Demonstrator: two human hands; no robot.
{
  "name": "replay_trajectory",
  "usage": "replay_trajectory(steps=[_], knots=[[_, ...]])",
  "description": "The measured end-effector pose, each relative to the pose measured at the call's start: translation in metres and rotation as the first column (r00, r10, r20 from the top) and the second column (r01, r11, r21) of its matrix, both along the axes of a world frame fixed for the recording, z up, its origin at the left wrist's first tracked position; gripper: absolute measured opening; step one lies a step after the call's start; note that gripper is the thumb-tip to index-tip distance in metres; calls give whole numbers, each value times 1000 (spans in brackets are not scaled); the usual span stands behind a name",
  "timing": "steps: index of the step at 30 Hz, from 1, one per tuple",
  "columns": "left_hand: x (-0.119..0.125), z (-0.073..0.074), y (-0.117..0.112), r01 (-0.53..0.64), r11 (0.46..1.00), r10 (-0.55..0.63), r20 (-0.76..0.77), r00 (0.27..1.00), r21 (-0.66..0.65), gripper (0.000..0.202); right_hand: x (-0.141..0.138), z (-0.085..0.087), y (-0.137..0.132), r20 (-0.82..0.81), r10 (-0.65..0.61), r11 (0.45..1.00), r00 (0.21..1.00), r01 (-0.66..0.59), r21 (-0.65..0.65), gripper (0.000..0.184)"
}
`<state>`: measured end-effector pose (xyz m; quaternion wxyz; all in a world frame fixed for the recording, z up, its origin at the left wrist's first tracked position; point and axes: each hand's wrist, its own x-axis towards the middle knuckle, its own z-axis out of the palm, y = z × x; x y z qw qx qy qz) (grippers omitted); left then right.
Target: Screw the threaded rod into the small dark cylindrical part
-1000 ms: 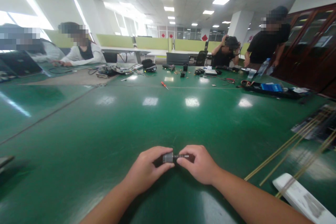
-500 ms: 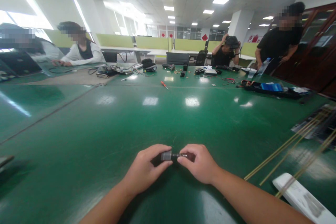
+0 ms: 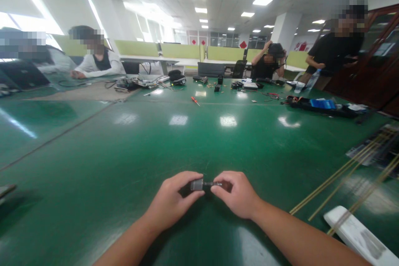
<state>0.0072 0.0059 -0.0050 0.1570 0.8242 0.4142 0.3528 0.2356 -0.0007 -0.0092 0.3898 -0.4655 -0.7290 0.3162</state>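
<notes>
Low in the middle of the head view, both hands meet at a small part, a grey cylinder-like body [image 3: 197,184] with a thin dark stem [image 3: 208,184] pointing right. Thumb and fingers of my left hand [image 3: 171,197] grip the grey body from above and below. My right hand [image 3: 238,195] is closed in a pinch on the stem's far end, where a short ridged metal piece [image 3: 217,183] shows. Whether body and stem are one piece I cannot tell. The part is held level, close over the green tabletop [image 3: 174,145].
A red screwdriver [image 3: 195,100] lies farther back. Thin yellowish rods [image 3: 335,176] and a white bar [image 3: 358,232] lie to the right. Beyond are a black tray [image 3: 324,108], a plastic bottle [image 3: 313,79] and electronic clutter [image 3: 127,84]. Several people are around the table.
My hands and the part they hold look almost the same. At the back right, the standing person has shifted right and moved their arms.
</notes>
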Motion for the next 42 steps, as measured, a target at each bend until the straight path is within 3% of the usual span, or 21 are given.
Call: replay_trajectory(steps=[42], knots=[[-4,0,2,-56,998,57,-1,998,37,28,0,-5,2,-109,-67,997,992,64,-33,10]])
